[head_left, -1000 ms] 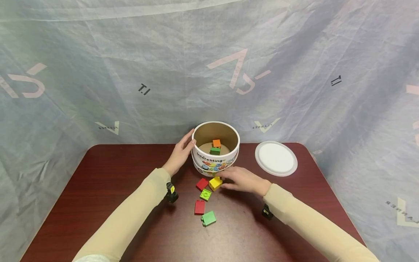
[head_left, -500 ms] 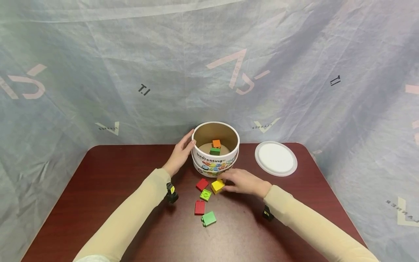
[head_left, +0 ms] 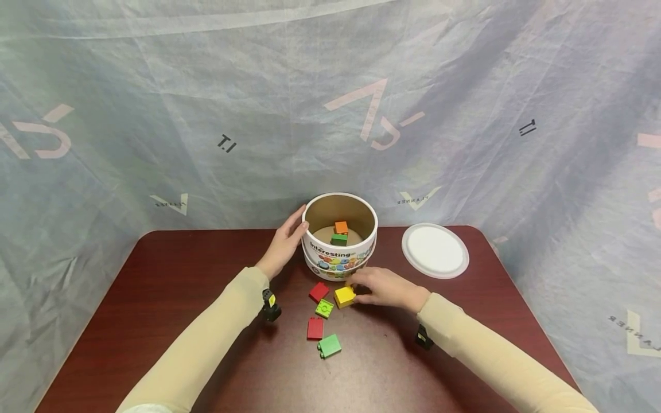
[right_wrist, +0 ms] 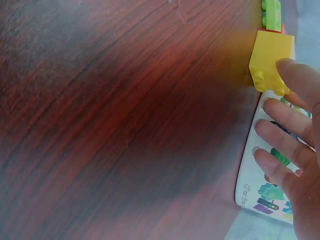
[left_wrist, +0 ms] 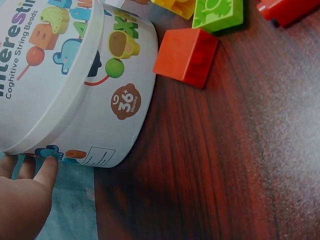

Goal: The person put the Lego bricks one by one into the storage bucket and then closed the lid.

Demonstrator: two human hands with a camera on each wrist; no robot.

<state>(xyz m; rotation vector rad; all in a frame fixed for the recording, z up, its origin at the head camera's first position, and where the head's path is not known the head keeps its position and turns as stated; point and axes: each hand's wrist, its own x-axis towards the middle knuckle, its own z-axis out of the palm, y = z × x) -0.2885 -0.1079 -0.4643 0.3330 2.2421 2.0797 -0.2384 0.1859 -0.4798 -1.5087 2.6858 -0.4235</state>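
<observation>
A white round bucket (head_left: pixel 316 261) with printed pictures stands at the back of the table. My left hand (head_left: pixel 281 246) rests against its left side, thumb at the rim; the left wrist view shows straight fingers (left_wrist: pixel 47 172) touching the outer wall. In front of the bucket, my right hand (head_left: pixel 387 287) pinches a yellow toy building block (head_left: pixel 344 296) between thumb and index finger. In the right wrist view the thumb lies on the block's (right_wrist: pixel 272 55) face, and the other fingers spread beside the bucket. Inside the bucket are an orange block (head_left: pixel 341 227) and a green block (head_left: pixel 339 240).
Left of and nearer than the yellow block lie a red block (head_left: pixel 319 292), a lime-green block (head_left: pixel 324 308), another red block (head_left: pixel 315 328) and a green block (head_left: pixel 329 346). A white round lid (head_left: pixel 435 250) lies right of the bucket. A grey cloth (head_left: pixel 258 115) hangs behind the table.
The yellow block has shifted slightly right and toward me and has turned, with my right fingers closing in on it. My left hand and the bucket stay in place.
</observation>
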